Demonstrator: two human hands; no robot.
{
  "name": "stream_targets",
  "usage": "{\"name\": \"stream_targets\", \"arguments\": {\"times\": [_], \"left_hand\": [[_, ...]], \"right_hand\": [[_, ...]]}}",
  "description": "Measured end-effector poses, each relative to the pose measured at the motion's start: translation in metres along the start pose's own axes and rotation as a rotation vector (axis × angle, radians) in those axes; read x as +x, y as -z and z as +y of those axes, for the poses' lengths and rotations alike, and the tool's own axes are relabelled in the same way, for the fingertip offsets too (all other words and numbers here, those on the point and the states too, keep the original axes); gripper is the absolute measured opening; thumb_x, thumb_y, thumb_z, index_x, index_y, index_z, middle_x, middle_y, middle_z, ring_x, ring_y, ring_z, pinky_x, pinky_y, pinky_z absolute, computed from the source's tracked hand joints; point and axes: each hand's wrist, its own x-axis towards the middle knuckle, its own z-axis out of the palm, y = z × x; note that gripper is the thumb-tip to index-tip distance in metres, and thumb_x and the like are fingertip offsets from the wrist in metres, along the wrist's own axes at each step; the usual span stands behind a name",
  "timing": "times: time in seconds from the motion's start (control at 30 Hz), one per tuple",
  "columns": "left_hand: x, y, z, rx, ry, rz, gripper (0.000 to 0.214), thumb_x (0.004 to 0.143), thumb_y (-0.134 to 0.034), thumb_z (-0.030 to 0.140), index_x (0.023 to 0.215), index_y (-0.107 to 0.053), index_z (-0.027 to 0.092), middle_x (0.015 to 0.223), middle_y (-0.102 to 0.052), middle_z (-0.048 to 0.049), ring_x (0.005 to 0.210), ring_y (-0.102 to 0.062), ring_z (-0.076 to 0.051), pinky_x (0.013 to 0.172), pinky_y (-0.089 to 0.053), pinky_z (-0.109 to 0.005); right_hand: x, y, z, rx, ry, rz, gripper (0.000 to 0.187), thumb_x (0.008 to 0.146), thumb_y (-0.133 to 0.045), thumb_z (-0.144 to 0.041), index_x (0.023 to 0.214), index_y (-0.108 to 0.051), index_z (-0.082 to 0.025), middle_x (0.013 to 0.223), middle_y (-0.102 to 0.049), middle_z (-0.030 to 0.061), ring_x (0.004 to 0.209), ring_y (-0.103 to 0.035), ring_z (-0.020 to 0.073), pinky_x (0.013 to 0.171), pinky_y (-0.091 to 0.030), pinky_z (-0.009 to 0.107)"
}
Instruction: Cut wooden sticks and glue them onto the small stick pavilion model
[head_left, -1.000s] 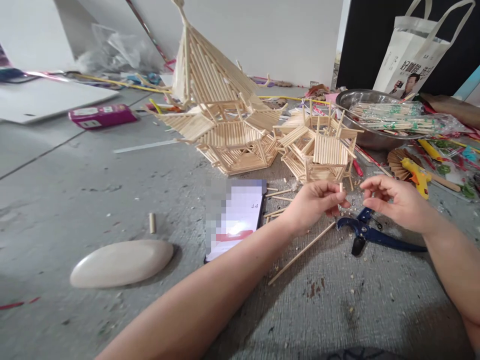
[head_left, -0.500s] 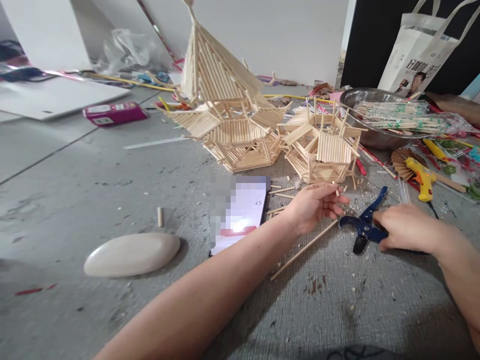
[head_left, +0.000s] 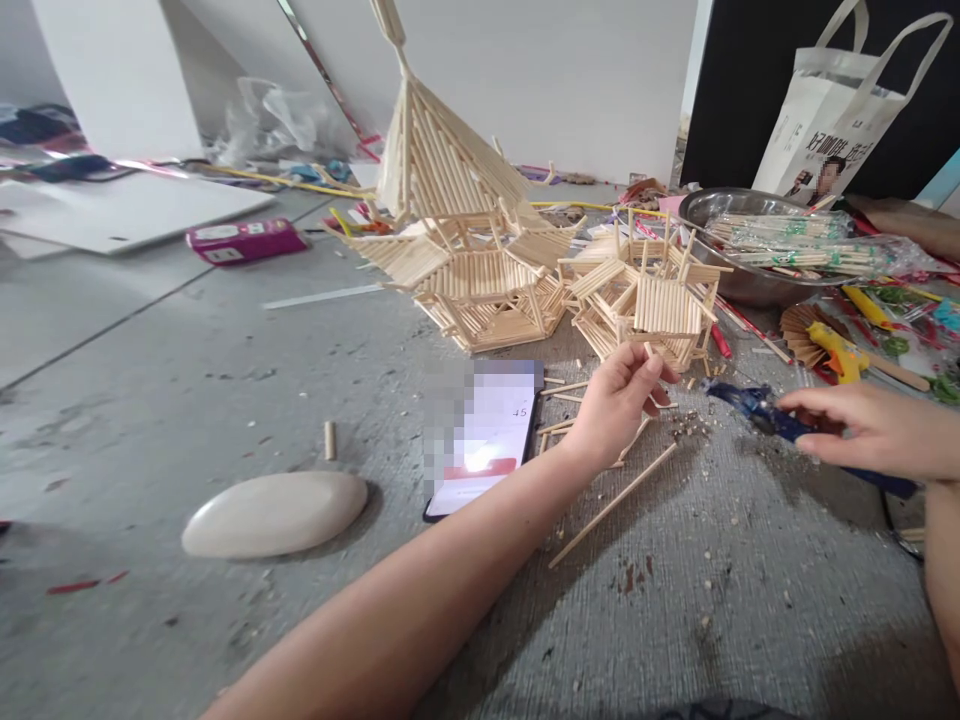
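Observation:
My left hand (head_left: 619,402) pinches a short wooden stick piece (head_left: 649,350) just in front of the smaller stick-built frame (head_left: 646,308). My right hand (head_left: 862,430) grips the blue pliers (head_left: 754,408) and holds them off the floor, jaws pointing left toward the left hand. A tall pagoda-like model of wooden sticks (head_left: 457,240) stands behind, left of the frame. A long loose stick (head_left: 611,505) lies on the floor below my left wrist.
A phone (head_left: 484,435) with a lit screen lies left of my left hand. A smooth pale oval stone (head_left: 276,513) rests farther left. A steel bowl (head_left: 731,275) with packed sticks, a yellow glue gun (head_left: 836,350) and a white tote bag (head_left: 844,120) are at right.
My right hand went down to the blue pliers on the floor, took hold of them and lifted them. My left hand rose slightly toward the small frame with the stick piece.

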Motion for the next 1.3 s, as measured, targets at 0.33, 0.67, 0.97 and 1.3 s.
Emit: {"name": "stream_targets", "arguments": {"times": [0.33, 0.67, 0.97, 1.3], "left_hand": [[-0.02, -0.022, -0.008, 0.026, -0.011, -0.103, 0.021, 0.084, -0.044, 0.036, 0.076, -0.047, 0.017, 0.082, -0.061, -0.0047, 0.081, -0.055, -0.013, 0.077, -0.042, -0.028], [-0.03, -0.031, -0.002, -0.235, 0.217, -0.075, 0.029, 0.082, -0.043, 0.045, 0.071, -0.034, 0.021, 0.045, -0.037, 0.0103, 0.031, -0.026, -0.002, 0.033, -0.018, -0.015], [-0.026, -0.027, -0.003, -0.118, 0.159, -0.091, 0.026, 0.084, -0.041, 0.044, 0.079, -0.042, 0.019, 0.053, -0.051, 0.006, 0.03, -0.031, -0.002, 0.031, -0.019, -0.017], [-0.02, -0.02, -0.002, 0.089, -0.037, 0.036, 0.02, 0.081, -0.049, 0.034, 0.07, -0.046, 0.018, 0.064, -0.058, 0.0006, 0.053, -0.051, -0.007, 0.054, -0.044, -0.021]], "right_hand": [[0.009, -0.018, 0.005, 1.017, 0.111, 0.189, 0.043, 0.066, -0.062, -0.055, 0.095, -0.058, -0.024, 0.059, -0.053, -0.0034, 0.04, -0.043, 0.0081, 0.038, -0.034, 0.024], [0.037, -0.052, -0.014, 1.009, 0.253, 0.341, 0.038, 0.07, -0.046, -0.057, 0.093, -0.054, -0.029, 0.089, -0.059, 0.004, 0.068, -0.057, 0.017, 0.054, -0.045, 0.032], [0.032, -0.059, -0.026, 0.622, 0.262, 0.33, 0.052, 0.072, -0.035, -0.043, 0.123, -0.04, -0.034, 0.109, -0.06, 0.006, 0.1, -0.057, 0.0239, 0.078, -0.047, 0.042], [0.016, -0.054, -0.028, 0.815, 0.233, 0.361, 0.047, 0.07, -0.048, -0.04, 0.117, -0.046, -0.032, 0.116, -0.056, 0.0045, 0.109, -0.05, 0.0288, 0.09, -0.04, 0.049]]}}
